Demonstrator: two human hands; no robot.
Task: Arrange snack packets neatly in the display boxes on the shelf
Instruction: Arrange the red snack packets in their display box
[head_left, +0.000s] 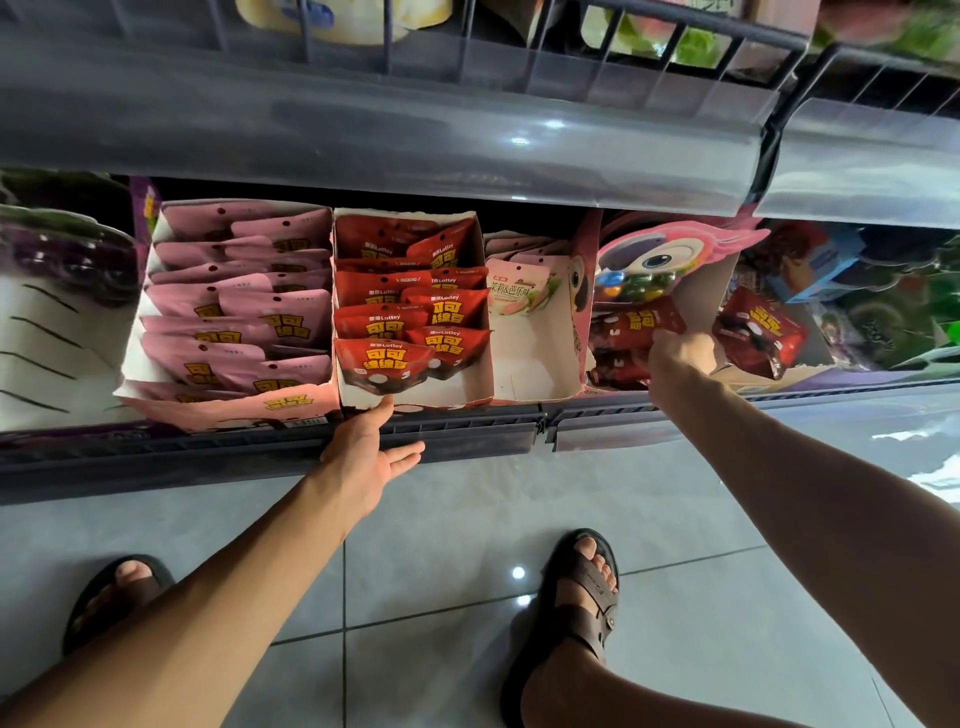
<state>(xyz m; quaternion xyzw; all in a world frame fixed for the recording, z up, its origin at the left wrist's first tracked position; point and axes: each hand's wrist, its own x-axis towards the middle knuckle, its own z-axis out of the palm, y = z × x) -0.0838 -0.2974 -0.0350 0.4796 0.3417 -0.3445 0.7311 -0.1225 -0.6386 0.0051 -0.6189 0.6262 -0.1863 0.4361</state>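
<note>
On the low shelf stand several display boxes. The pink box (150, 364) at the left is packed with pink packets. Beside it the red-packet box (470, 392) holds rows of red snack packets (382, 358). A third box (535, 384) holds a few pale packets at its back. My left hand (371, 449) is open, palm up, its thumb touching the front of the red-packet box. My right hand (675, 358) reaches into the cartoon-bird box (670, 249) and grips a dark red packet (636, 325) lying on a pile there. Another dark red packet (758, 332) lies to its right.
An upper shelf lip (415, 145) overhangs the boxes. Purple and white goods (57, 291) stand at far left, green and blue items (883, 291) at far right. Below are grey floor tiles and my two sandalled feet (582, 587).
</note>
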